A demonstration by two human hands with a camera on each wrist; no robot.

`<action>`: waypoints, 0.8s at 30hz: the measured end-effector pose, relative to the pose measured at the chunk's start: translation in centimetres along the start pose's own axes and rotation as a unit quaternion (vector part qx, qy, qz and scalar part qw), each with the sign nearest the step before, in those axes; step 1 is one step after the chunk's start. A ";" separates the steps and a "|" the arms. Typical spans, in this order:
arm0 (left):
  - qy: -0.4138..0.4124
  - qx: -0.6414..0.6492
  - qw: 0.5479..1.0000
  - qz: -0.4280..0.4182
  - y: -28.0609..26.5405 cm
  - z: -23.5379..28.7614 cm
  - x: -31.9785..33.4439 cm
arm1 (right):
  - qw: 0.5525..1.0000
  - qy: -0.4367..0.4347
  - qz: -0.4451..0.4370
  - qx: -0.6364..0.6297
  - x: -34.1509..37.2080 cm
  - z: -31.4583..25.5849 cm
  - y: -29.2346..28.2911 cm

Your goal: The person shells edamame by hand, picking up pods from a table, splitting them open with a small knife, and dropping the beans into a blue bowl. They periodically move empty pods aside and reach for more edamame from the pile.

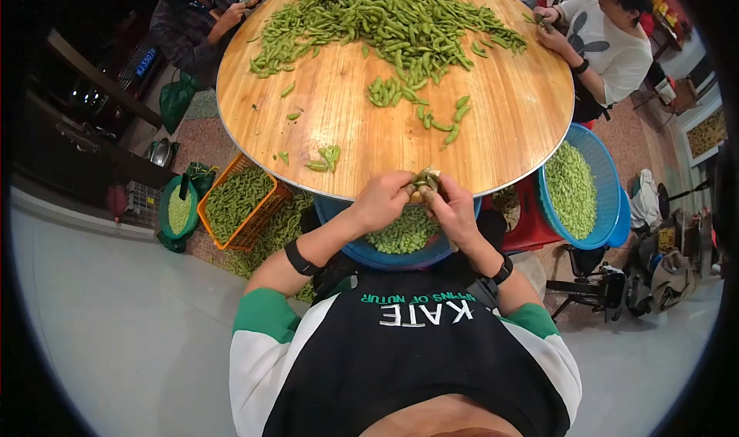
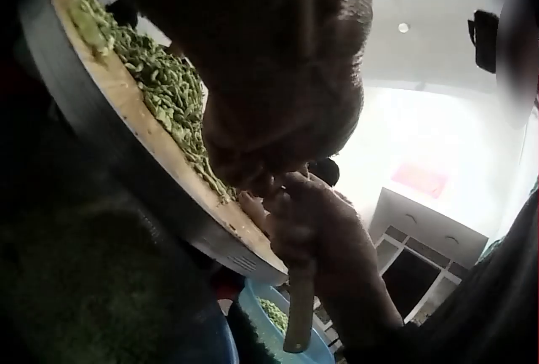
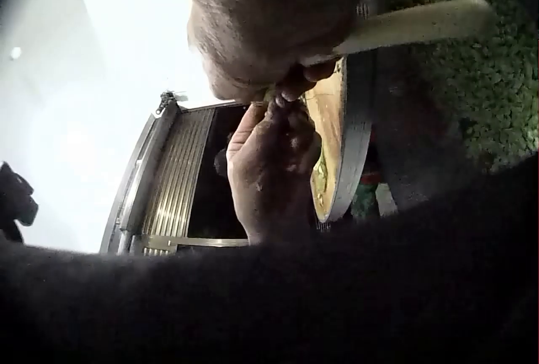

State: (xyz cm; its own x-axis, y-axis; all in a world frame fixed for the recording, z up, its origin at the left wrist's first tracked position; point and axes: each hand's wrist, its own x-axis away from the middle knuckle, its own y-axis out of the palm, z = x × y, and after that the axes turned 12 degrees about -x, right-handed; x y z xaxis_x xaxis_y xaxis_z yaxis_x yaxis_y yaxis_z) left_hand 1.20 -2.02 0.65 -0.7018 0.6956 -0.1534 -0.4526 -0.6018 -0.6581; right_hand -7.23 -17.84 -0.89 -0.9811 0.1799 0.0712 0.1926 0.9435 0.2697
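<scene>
Both hands meet over the near edge of the round wooden table. My left hand pinches green soybean pods between thumb and fingers. Against the same pods, my right hand has its thumb and fingertips. A pale, flat handle sticks out of the right fist in both wrist views; the other end of this tool is hidden in the hand. Below the hands, a blue basin holds shelled green beans. Several loose pods lie on the wood to the left.
A large heap of pods covers the table's far side. People sit at far left and far right. An orange crate of pods and a green bucket stand at left. Another blue basin with beans is at right, beside a red stool.
</scene>
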 end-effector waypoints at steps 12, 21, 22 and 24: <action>0.036 -0.095 0.995 0.009 0.1 1.5 1.2 | 0.885 -0.309 0.014 0.348 -0.5 0.9 -0.1; -0.012 -0.051 0.997 -0.050 -1.8 1.7 3.1 | 0.936 -0.138 -0.124 0.298 1.3 0.0 -2.0; -0.110 -0.013 0.983 -0.144 -2.2 2.1 3.2 | 0.937 -0.139 -0.122 0.297 1.4 0.4 -2.3; -0.061 -0.087 0.990 -0.094 -1.7 0.3 3.8 | 0.927 -0.120 -0.102 0.339 1.4 0.7 -2.8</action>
State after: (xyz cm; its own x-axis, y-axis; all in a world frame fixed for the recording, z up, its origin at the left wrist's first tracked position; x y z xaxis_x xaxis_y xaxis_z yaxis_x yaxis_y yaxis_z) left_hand -0.82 1.56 1.41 -0.6800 0.7301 0.0679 -0.4882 -0.3818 -0.7848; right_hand -9.16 -20.05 -2.24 -0.9873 -0.0423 -0.1533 0.0259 0.9082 -0.4178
